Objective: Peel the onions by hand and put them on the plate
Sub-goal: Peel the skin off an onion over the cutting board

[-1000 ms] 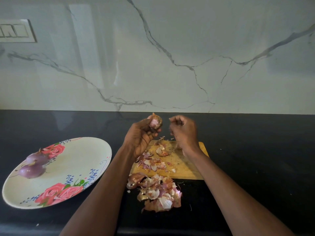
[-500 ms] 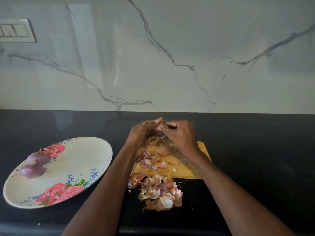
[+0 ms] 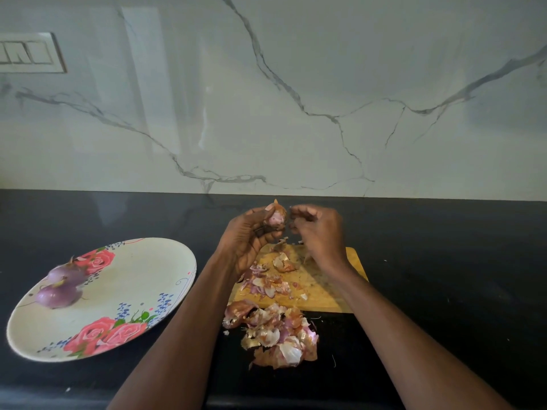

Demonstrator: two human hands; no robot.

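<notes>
My left hand (image 3: 251, 235) grips the onion (image 3: 276, 217), fingers curled round its underside so the half-bared top faces my right hand (image 3: 316, 232). That one sits just right of the onion with fingers curled in; whether they pinch a scrap of skin or nothing, I cannot tell, since the tips are turned away and blurred. I hold both over the far edge of the board (image 3: 322, 291) so loose skin drops there, I judge. My left palm hides the onion's lower half, so how much skin remains is unclear. Peels (image 3: 278, 335) lie heaped on the counter (image 3: 444, 276) near the board's near edge, with smaller scraps on the board itself. Far to the left the plate (image 3: 142, 279) carries two peeled onions (image 3: 59, 284) at its left side, touching or nearly so, one partly behind the other. A switch panel (image 3: 29, 53) on the wall is cut off at the left edge.
</notes>
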